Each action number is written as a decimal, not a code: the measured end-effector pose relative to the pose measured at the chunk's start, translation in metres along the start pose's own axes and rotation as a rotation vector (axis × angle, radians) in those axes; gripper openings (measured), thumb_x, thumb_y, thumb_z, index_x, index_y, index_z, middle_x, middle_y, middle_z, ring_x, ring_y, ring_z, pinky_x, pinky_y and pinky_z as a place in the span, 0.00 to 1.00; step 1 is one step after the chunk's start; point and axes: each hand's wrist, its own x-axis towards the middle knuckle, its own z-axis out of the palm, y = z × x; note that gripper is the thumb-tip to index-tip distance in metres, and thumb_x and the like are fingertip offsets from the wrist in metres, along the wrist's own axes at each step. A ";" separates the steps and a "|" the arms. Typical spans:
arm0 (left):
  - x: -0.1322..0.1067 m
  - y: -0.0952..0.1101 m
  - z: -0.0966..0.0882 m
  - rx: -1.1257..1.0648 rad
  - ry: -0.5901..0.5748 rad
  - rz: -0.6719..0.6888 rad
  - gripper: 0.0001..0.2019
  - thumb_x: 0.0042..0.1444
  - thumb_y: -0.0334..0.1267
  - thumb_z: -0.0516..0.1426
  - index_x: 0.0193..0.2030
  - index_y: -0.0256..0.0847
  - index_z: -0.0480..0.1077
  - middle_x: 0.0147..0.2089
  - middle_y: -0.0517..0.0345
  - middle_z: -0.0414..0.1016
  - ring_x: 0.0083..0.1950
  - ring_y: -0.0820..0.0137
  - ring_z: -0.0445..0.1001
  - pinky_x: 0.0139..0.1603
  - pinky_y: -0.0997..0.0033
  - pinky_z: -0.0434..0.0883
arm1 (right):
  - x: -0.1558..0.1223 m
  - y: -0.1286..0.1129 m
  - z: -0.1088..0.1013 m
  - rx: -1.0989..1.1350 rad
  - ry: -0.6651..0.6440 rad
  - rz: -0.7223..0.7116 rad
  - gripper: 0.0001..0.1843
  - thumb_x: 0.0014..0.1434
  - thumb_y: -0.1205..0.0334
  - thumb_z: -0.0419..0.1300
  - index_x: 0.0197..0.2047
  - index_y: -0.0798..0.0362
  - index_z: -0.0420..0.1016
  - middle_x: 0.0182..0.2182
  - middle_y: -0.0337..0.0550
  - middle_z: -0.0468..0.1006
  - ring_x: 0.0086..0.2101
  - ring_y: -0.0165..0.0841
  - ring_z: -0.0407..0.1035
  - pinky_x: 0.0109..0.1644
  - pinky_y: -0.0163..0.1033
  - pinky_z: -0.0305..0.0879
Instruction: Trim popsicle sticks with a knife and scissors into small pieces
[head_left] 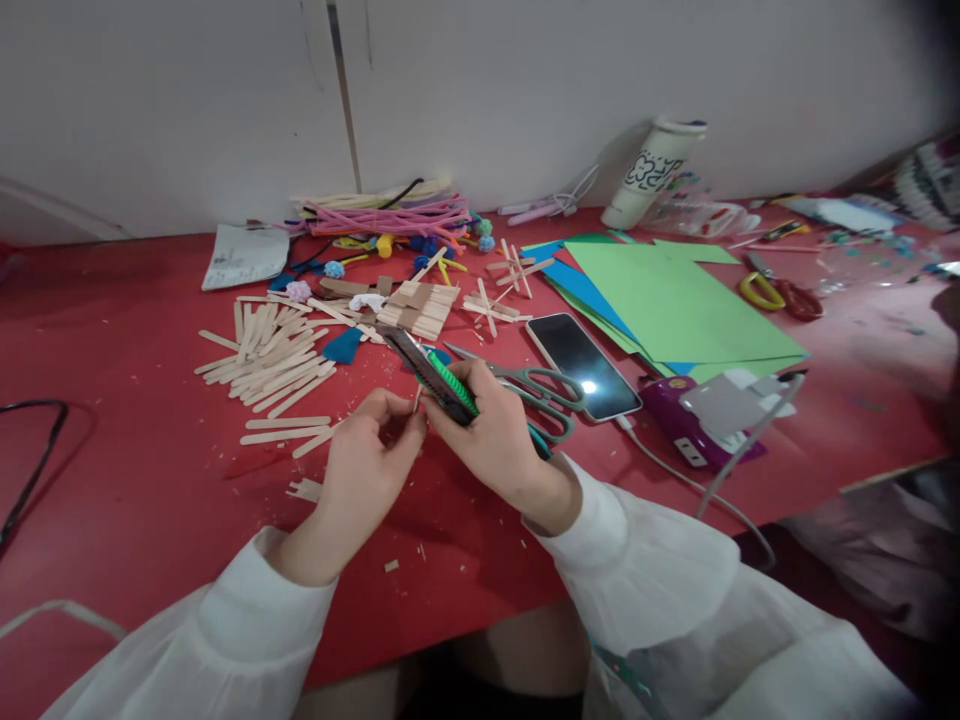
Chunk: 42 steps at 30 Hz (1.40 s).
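Observation:
My right hand [491, 430] is closed around a green and black utility knife [439, 378], its blade end pointing up and to the left. Between the thumb and forefinger of my left hand [367, 470] is a small wooden stick piece [417, 398], mostly covered by the fingers. The fingertips of both hands meet at this piece. Grey-handled scissors [547, 390] lie partly under my right hand. Left of my hands is a loose pile of craft sticks [270, 350]. A flat panel of sticks [420, 308] lies just beyond the knife.
A smartphone [581, 365] and a purple power adapter [697, 425] with cables sit to the right. Green paper sheets [675, 300] lie behind them. Pink pipe cleaners [397, 217] are heaped by the wall, with a tumbler [652, 175] farther right. Wood scraps litter the red tabletop [150, 450].

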 end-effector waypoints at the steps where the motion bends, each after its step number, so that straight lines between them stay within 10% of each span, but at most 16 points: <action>1: 0.000 0.000 0.000 0.028 -0.003 0.019 0.04 0.51 0.36 0.54 0.28 0.40 0.64 0.23 0.64 0.67 0.24 0.75 0.67 0.27 0.75 0.64 | 0.000 0.000 0.000 -0.002 -0.002 0.001 0.07 0.51 0.61 0.57 0.33 0.50 0.62 0.27 0.37 0.73 0.26 0.30 0.67 0.31 0.34 0.62; 18: 0.007 0.006 0.003 -0.549 -0.071 -0.290 0.08 0.49 0.38 0.58 0.27 0.37 0.65 0.19 0.64 0.69 0.19 0.77 0.67 0.22 0.77 0.67 | -0.001 -0.005 -0.001 0.304 -0.013 0.135 0.08 0.48 0.68 0.58 0.29 0.51 0.60 0.22 0.30 0.64 0.23 0.24 0.60 0.29 0.32 0.60; 31: 0.006 0.006 -0.003 -0.399 -0.126 -0.229 0.05 0.49 0.37 0.58 0.27 0.38 0.66 0.23 0.63 0.72 0.20 0.80 0.66 0.22 0.79 0.66 | 0.008 0.001 -0.011 0.568 0.001 0.308 0.12 0.54 0.54 0.59 0.37 0.50 0.62 0.18 0.28 0.65 0.16 0.23 0.60 0.18 0.31 0.61; 42: 0.020 -0.003 -0.017 -0.399 0.208 -0.188 0.05 0.52 0.36 0.55 0.31 0.40 0.61 0.21 0.64 0.70 0.16 0.80 0.58 0.16 0.79 0.58 | 0.001 0.001 -0.019 0.163 -0.151 0.034 0.15 0.57 0.59 0.56 0.47 0.52 0.64 0.32 0.40 0.74 0.29 0.29 0.69 0.34 0.36 0.67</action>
